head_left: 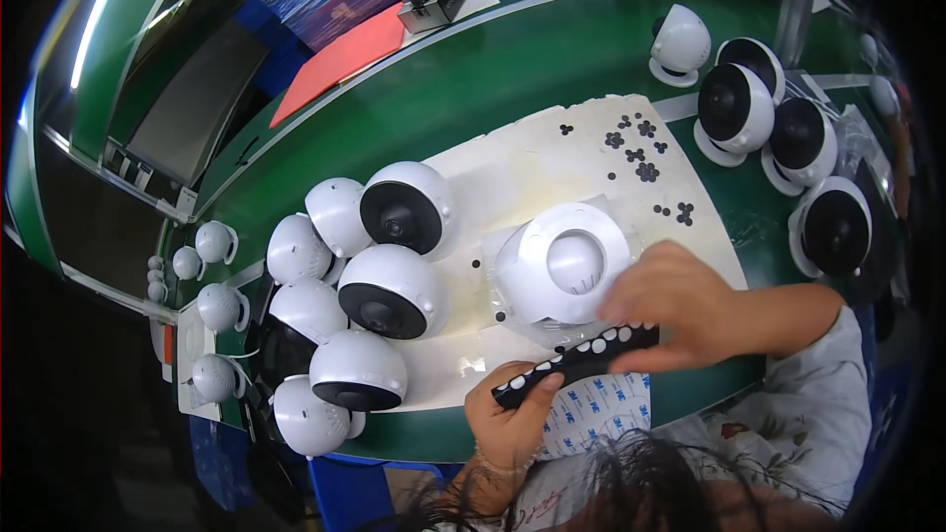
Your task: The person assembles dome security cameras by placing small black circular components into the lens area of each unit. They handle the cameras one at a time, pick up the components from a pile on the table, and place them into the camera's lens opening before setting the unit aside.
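Note:
My left hand (512,409) is closed on the left end of a black strip (572,363) with a row of white round spots. The strip slants up to the right. My right hand (680,305) is blurred by motion at the strip's right end. Its fingers are beside the ring-shaped base of a white round camera (537,266), and whether they grip anything is unclear. That camera lies on clear plastic with its base ring facing up. Below the strip, in front of me, lies a white sheet with blue print (601,419).
White cameras with black fronts (389,291) crowd the left of the cream sheet (532,163). More cameras (734,103) stand at the right. Black round pads (645,172) lie scattered on the sheet's far right. A red board (345,59) and a metal box (432,0) are at the back.

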A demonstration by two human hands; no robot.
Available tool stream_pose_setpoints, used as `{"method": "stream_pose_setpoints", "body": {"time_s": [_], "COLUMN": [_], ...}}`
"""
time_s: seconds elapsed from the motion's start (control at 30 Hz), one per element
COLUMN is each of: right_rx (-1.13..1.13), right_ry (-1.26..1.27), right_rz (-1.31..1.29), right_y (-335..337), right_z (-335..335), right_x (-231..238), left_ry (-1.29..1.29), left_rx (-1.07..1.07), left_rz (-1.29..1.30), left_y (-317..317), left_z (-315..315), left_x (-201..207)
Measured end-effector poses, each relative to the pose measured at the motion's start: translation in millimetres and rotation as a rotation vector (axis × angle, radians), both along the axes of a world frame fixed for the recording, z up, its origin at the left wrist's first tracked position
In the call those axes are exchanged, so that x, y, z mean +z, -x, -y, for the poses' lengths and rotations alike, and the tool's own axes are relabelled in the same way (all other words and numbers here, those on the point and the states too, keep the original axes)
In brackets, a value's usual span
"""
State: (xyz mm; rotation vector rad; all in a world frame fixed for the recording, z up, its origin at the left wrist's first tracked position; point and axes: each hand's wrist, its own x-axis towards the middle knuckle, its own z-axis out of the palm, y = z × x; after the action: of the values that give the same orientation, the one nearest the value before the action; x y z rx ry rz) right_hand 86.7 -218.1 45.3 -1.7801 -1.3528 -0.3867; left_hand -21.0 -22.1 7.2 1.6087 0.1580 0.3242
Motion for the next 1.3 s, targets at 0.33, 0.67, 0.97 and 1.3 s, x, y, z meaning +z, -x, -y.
{"method": "stream_pose_setpoints", "body": {"time_s": [0.33,0.67,0.97,1.3], "right_rx": [0.031,0.058,0.220,0.408], "right_ry": [0.031,-0.057,-0.026,0.032], "right_rz": [0.088,0.099,0.332,-0.286], "right_y": [-3.0,0.9,5.9,8.5], "right_z": [3.7,-4.8,-2.3,-9.8], "right_x": [-9.3,1.8,-6.0,9.0], "left_ry": [-0.013,-0.175,-0.239,-0.410], "left_rx": [-0.017,-0.036,-0.021,-0.104], "left_rz": [0.110,0.097,0.127,0.235], "left_y": [0.0,-0.4,-0.3,-3.4], "left_z": [1.1,-0.8,-0.3,-1.0], "left_x": [-6.9,-2.8,-7.6,-5.6]}}
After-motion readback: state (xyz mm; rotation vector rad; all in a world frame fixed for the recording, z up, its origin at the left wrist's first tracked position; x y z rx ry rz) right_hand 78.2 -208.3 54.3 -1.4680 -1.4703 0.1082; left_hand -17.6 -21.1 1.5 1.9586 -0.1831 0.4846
